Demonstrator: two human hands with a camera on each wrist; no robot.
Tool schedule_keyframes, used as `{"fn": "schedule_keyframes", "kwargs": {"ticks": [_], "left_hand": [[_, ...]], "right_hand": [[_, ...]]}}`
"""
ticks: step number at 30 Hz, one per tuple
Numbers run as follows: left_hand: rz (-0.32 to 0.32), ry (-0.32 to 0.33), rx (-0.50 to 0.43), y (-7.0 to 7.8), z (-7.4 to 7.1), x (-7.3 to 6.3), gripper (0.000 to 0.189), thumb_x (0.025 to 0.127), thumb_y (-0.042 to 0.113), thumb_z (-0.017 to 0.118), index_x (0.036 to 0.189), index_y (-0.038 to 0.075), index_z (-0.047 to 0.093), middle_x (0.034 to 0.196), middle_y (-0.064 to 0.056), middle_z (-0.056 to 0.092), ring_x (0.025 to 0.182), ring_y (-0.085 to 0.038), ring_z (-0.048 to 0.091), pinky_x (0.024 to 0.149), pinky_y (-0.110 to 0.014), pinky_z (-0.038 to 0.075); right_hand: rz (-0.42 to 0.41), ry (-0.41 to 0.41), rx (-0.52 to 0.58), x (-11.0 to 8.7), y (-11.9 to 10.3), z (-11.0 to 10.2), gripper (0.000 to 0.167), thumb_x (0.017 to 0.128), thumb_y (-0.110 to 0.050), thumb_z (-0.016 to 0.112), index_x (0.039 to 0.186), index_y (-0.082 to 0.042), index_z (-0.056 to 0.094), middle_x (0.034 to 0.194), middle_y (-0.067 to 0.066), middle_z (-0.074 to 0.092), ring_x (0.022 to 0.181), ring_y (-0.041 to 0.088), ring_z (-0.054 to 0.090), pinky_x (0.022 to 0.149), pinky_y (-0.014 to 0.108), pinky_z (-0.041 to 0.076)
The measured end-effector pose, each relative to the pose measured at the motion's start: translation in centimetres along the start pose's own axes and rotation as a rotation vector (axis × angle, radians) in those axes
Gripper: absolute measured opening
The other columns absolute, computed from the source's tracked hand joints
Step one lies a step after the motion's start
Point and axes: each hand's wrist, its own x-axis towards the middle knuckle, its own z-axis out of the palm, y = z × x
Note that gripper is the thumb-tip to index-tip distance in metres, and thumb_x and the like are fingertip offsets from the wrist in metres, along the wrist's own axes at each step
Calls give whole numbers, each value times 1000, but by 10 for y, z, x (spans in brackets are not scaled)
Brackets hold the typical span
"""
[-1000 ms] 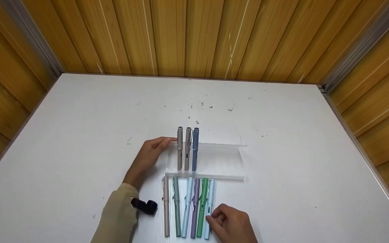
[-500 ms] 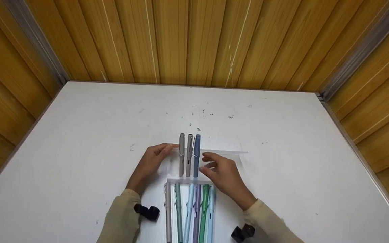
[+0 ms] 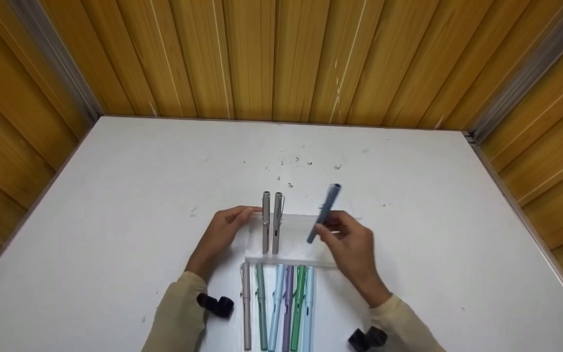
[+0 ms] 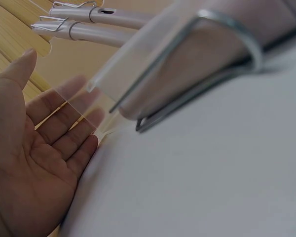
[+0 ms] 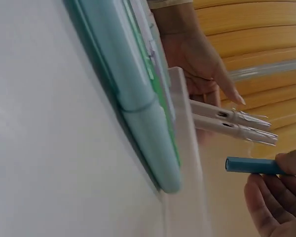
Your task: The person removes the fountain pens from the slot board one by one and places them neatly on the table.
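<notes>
My right hand (image 3: 357, 249) pinches a blue pen (image 3: 328, 208) between thumb and fingers. The pen tilts above the right part of a clear plastic pen stand (image 3: 296, 259). Two grey-beige pens (image 3: 266, 222) lean side by side in the stand's left part, caps upward. At the stand's left end is my left hand (image 3: 220, 234). In the left wrist view its fingers (image 4: 64, 123) are fairly straight and rest behind the clear panel. The right wrist view shows one end of the blue pen (image 5: 251, 165) sticking out past the right fingers; the rest is hidden.
A row of several pens lies in front of the stand: a brownish one (image 3: 246, 308), a grey-green one (image 3: 261, 308), a purple one (image 3: 288, 308), a green one (image 3: 298, 308) and light blue ones (image 3: 308, 308). The white table (image 3: 140, 171) meets slatted yellow walls (image 3: 252, 58).
My right hand came up from the row of pens to the stand, took the blue pen out and moved it right, tilting it. My left hand stays at the stand's left end.
</notes>
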Motion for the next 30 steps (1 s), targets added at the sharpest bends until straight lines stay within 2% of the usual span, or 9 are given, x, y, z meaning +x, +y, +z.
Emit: {"fn": "schedule_keyframes", "kwargs": {"ticks": [3,6,10,12,14,16,21,27,30], "left_hand": [[2,-3,1,0,1,1,34,106,33,50,124,14,72,129,-4,68,131,-24,56,116,-46,36],[16,-13,11,0,0,3,35,106,33,50,124,13,72,130,-4,68,131,-24,55,116,-46,36],[14,-14,15,2,-3,4,35,106,33,49,124,13,72,131,-4,67,133,-25,54,117,-46,35],[3,-9,10,3,-5,3,34,107,32,49,124,13,72,131,-4,67,133,-26,53,117,-48,35],[-16,-2,8,2,-6,1,34,107,33,49,124,15,72,131,-3,67,134,-25,53,117,-48,34],[-20,0,7,1,-7,1,34,107,34,49,124,16,71,132,-3,67,134,-25,53,118,-48,34],[-31,10,6,-1,-4,0,35,106,37,49,124,17,71,133,-2,66,134,-25,52,118,-49,33],[-35,7,11,-2,0,-2,35,106,37,49,124,18,72,133,-1,66,135,-25,52,118,-49,33],[-21,4,5,-2,1,-1,35,106,37,49,124,18,72,132,-1,67,134,-24,53,117,-48,33]], "right_hand": [[86,136,-2,-17,12,-37,14,89,2,73,103,2,68,90,13,71,79,18,73,65,27,61],[281,196,-50,-39,41,-72,14,90,-1,72,103,2,68,87,13,71,71,17,72,60,29,61],[613,126,-107,-67,55,-98,18,94,-9,69,108,2,68,84,11,70,68,19,69,60,30,60],[719,53,-123,-78,53,-99,19,94,-11,68,107,3,68,81,10,70,68,20,68,61,30,60],[774,-12,-135,-87,45,-92,17,91,-12,70,102,2,70,77,9,70,66,20,67,59,30,59],[769,-102,-135,-96,36,-80,15,90,-13,72,96,1,71,74,8,69,64,20,67,57,30,59],[612,-320,-173,-106,14,-50,16,90,-19,73,86,-4,71,67,2,68,56,16,64,51,25,55],[436,-317,-400,-110,2,-32,15,86,-14,74,74,-12,66,59,-8,58,51,5,52,47,18,44],[360,-327,-494,-111,1,-28,18,88,-12,71,71,-14,63,56,-9,52,51,3,46,47,17,40]]}}
